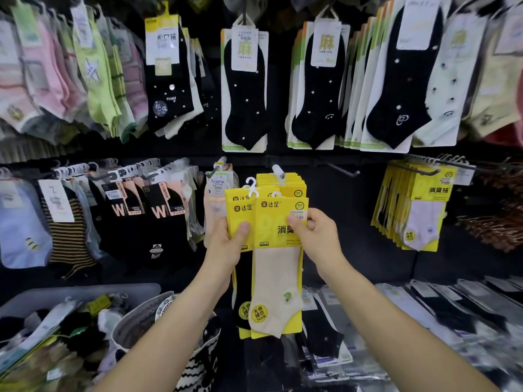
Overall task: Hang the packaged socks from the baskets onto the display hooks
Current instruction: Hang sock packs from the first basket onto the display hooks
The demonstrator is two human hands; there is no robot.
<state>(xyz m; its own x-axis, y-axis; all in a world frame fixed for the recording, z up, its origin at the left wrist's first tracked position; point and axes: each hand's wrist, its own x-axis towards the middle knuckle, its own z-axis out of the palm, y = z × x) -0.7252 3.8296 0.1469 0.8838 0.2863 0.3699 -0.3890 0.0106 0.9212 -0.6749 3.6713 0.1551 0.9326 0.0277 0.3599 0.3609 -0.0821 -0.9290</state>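
Cream-sock pack [278,250] front and centre, held just below the display hook [278,171], its yellow header card overlapping the stack of yellow packs [295,188] already on that hook. My right hand [319,236] pinches the card's right edge, thumb on the printed face, fingers curled behind. My left hand [226,244] clamps the spare packs [240,216], below and left of the hook, thumb pressed on the front and the other fingers out of sight at the back. Their white hanger loops [251,184] poke up just left of the hook's tip, not on it.

The step, as I read it: peel the cream pack off the bundle and thread its loop over the tip. I can't make that loop out against the stack, so I'd raise the card until it shows before committing. Better to shift my right pinch higher, near the loop, so the card doesn't flop. Then tilt the top toward the tip, feed it on square and push it back to the stack. The left hand should drop the spares lower, away from the hook, so the loops don't tangle. The risk I see is slick packs sliding past each other.

Down and left of the hook, the grey crate [85,290] and the round basket [133,321] hold more stock. Right of the hook, a bare peg [342,169] juts out.
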